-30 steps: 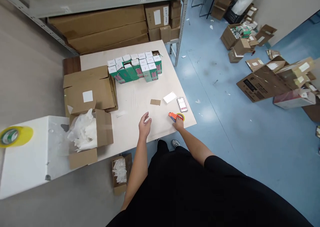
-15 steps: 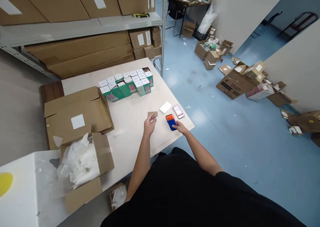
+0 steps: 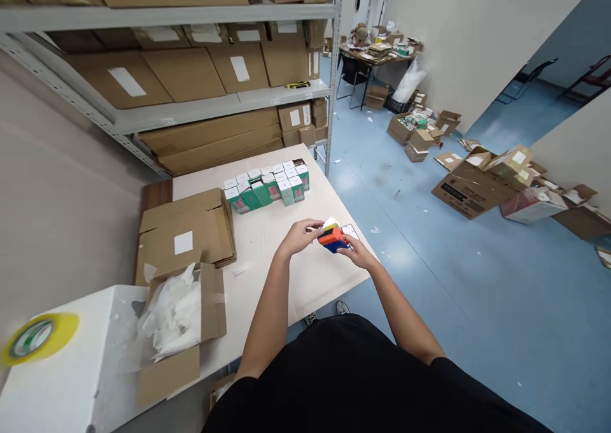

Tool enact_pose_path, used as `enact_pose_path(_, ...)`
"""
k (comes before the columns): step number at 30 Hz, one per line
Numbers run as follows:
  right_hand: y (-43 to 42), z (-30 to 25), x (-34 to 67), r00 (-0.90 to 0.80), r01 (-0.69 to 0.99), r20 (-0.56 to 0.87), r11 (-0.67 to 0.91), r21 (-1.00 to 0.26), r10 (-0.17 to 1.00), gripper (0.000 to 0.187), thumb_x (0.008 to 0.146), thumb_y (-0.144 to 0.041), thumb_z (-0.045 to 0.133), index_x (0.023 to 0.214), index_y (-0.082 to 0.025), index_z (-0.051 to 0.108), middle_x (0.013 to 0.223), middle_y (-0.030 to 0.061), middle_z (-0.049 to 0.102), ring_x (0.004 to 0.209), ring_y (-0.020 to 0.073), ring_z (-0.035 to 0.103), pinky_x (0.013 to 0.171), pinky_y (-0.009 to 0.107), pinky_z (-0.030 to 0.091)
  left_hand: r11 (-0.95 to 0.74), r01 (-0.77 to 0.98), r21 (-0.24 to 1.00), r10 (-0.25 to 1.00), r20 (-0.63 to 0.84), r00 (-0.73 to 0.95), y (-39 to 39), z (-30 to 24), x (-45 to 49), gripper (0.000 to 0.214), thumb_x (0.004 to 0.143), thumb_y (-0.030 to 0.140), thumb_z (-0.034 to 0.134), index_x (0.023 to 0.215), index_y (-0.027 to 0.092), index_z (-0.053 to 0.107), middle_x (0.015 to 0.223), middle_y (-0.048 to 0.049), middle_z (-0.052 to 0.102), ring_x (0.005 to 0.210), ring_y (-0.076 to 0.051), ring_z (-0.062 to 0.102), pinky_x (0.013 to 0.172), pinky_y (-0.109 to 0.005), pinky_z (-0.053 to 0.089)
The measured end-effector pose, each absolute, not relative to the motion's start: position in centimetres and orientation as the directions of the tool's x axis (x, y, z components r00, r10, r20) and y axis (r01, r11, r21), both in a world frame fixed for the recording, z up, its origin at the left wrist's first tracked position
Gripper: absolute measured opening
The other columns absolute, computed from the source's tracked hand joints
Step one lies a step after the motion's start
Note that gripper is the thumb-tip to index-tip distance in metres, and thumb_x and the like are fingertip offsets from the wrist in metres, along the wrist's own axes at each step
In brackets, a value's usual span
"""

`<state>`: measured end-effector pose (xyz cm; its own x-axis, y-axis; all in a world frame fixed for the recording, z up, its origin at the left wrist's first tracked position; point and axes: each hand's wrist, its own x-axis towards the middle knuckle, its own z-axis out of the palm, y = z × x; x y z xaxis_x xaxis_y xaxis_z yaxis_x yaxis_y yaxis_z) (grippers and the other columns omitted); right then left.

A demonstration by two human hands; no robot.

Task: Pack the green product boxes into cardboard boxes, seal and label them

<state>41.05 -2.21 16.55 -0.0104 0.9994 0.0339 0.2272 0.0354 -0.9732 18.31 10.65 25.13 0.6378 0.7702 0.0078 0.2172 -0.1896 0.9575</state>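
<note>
My right hand [image 3: 358, 253] is closed around the lower right side of a small blue and orange box [image 3: 333, 240], held over the front right corner of the table. My left hand [image 3: 301, 234] is at the box's upper left end, thumb and fingers pinched at its edge. A yellow and white part [image 3: 331, 223] shows at the far side of the box; whether it belongs to the box I cannot tell. Just beyond my right hand, a white phone-like rectangle [image 3: 350, 230] lies at the table's right edge, partly covered.
Several green and white boxes [image 3: 260, 194] stand in rows at the table's back. Flattened cardboard [image 3: 165, 229] and an open carton [image 3: 212, 302] of white packing material lie left. Tape [image 3: 41, 337] rests on a white box. A loaded metal shelf [image 3: 191, 118] rises behind; cartons [image 3: 470, 188] litter the floor.
My left hand has moved right to the box; the brown card it held no longer shows. The box has turned, with its orange part toward me. The view has tilted up.
</note>
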Motion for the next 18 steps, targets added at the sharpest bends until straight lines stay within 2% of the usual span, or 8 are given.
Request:
enact_pose_path(2, -2.0, 16.6, 41.1, -0.034, 0.237, 0.062, 0.069, -0.969, 0.997, 0.041, 0.09, -0.043, 0.074, 0.126, -0.025, 0.071, 0.113, 0.0073, 0.073, 0.103, 0.0285, 0.063, 0.096, 0.044, 0.051, -0.169, 0.253, 0.953, 0.756, -0.039, 0.653, 10.2, 26.0, 18.3, 0.035, 0.087, 0.051, 0.074, 0.101, 0.021, 0.084, 0.1, -0.0082, 0.081, 0.087, -0.026, 0.075, 0.075, -0.036, 0.062)
enact_pose_path(4, -1.8, 16.6, 41.0, -0.046, 0.238, 0.086, 0.094, -0.967, 0.995, 0.039, 0.089, -0.043, 0.075, 0.124, -0.025, 0.072, 0.113, 0.0076, 0.073, 0.103, 0.0287, 0.063, 0.096, 0.044, 0.051, -0.196, 0.289, 0.937, 0.782, -0.028, 0.622, 9.7, 26.4, 18.3, 0.029, 0.087, 0.047, 0.072, 0.094, 0.021, 0.084, 0.089, -0.0063, 0.081, 0.081, -0.024, 0.074, 0.073, -0.035, 0.06)
enact_pose_path(8, -1.7, 16.5, 40.7, -0.111, 0.183, 0.101, 0.12, -0.976, 0.989, 0.038, 0.089, -0.044, 0.075, 0.121, -0.024, 0.072, 0.116, 0.0082, 0.072, 0.106, 0.0288, 0.064, 0.096, 0.043, 0.051, -0.252, 0.348, 0.903, 0.878, 0.063, 0.474, 8.9, 25.7, 18.4, 0.027, 0.087, 0.045, 0.069, 0.089, 0.022, 0.082, 0.09, -0.0073, 0.081, 0.082, -0.024, 0.074, 0.076, -0.035, 0.059)
enact_pose_path(13, -2.2, 15.9, 40.7, -0.167, 0.085, 0.058, 0.073, -0.994, 0.984, 0.041, 0.087, -0.047, 0.076, 0.121, -0.025, 0.071, 0.119, 0.0075, 0.072, 0.11, 0.0295, 0.064, 0.096, 0.043, 0.052, -0.157, 0.365, 0.918, 0.893, -0.026, 0.449, 8.4, 23.9, 18.1, 0.026, 0.079, 0.046, 0.078, 0.087, 0.022, 0.082, 0.087, -0.0079, 0.08, 0.082, -0.027, 0.074, 0.079, -0.039, 0.06)
enact_pose_path(15, -2.5, 15.5, 40.9, -0.189, 0.06, 0.042, 0.054, -0.997, 0.981, 0.041, 0.087, -0.048, 0.076, 0.119, -0.024, 0.071, 0.115, 0.0069, 0.073, 0.107, 0.0285, 0.065, 0.095, 0.042, 0.052, -0.148, 0.4, 0.905, 0.91, -0.033, 0.413, 8.2, 23.7, 18.2, 0.024, 0.08, 0.045, 0.077, 0.085, 0.022, 0.082, 0.082, -0.0072, 0.079, 0.079, -0.026, 0.073, 0.078, -0.039, 0.06)
enact_pose_path(18, -2.9, 15.0, 41.4, -0.211, 0.043, 0.001, 0.01, -0.999, 0.977, 0.04, 0.088, -0.05, 0.075, 0.116, -0.022, 0.071, 0.107, 0.0063, 0.073, 0.1, 0.0267, 0.066, 0.091, 0.04, 0.053, -0.224, 0.47, 0.854, 0.937, 0.056, 0.344, 7.8, 24.4, 18.6, 0.018, 0.085, 0.039, 0.074, 0.084, 0.023, 0.082, 0.084, -0.0062, 0.079, 0.078, -0.025, 0.072, 0.081, -0.039, 0.059)
